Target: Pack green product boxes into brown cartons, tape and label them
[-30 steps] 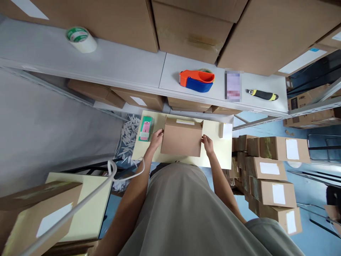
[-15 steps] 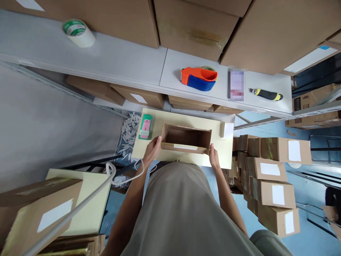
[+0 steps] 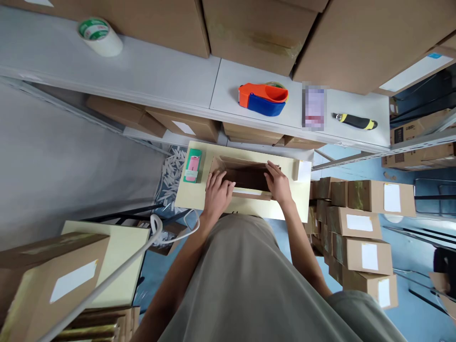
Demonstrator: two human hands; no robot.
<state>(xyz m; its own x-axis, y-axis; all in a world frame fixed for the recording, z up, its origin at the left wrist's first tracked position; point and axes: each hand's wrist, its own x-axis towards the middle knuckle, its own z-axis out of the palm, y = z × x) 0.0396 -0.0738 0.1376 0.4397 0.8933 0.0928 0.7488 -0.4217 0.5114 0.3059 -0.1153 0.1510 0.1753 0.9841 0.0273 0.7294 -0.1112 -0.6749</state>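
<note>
An open brown cardboard box (image 3: 245, 175) stands on a small pale yellow table (image 3: 199, 197) in front of me. My left hand (image 3: 218, 192) lies over the box's left end with its fingers spread and pressing down into the opening. My right hand (image 3: 278, 183) lies over the right end, fingers stretched out over the rim. A white label shows on the box's near wall between my hands. A green and pink packet (image 3: 193, 165) lies on the table left of the box. A small cardboard piece with white paper (image 3: 299, 170) sits at the table's right edge.
A grey shelf (image 3: 160, 80) behind the table carries a roll of tape (image 3: 99, 36), an orange and blue tape dispenser (image 3: 262, 99), a phone (image 3: 314, 107) and a black and yellow knife (image 3: 355, 121). Labelled boxes (image 3: 363, 225) are stacked at the right. Another yellow table with boxes (image 3: 117, 275) is at the lower left.
The box went from lying flat between my hands to standing open. Both hands have moved from its outer ends onto its top opening.
</note>
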